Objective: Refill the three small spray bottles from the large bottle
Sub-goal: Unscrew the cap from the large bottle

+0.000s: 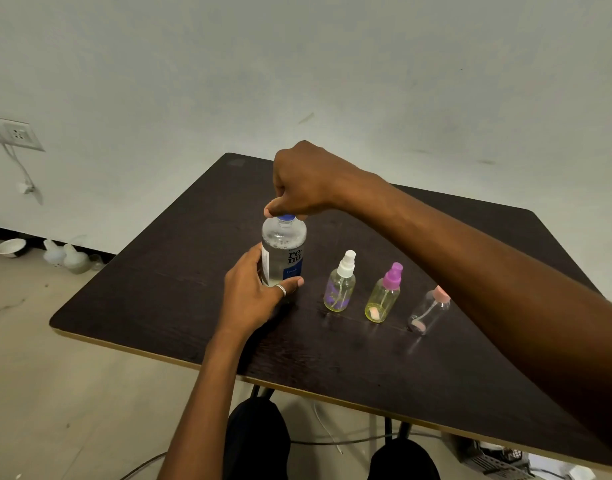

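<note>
Head view. Dark table (166, 306) with a pale edge strip, near edge running from 9 o'clock down to 4 o'clock. Lots of bare top at 7 o'clock of the large bottle (284, 251) and behind it toward the wall at 12 o'clock. Large bottle standing up near the middle. Left hand (252, 292) wrapped around its lower part, ring on the thumb. Right hand (304, 181) closed down on the blue cap (286, 218), reaching in from 4 o'clock. Three small spray bottles in a row at 3 o'clock of the big one, a little apart: white-top bottle (341, 285), purple-top bottle (384, 296), pink-top bottle (427, 311). Pink top partly hidden by the right arm. Most of the cap hidden under fingers. Label words partly covered. Blurry bottles and a bowl (11, 247) on the floor at 9 o'clock.
</note>
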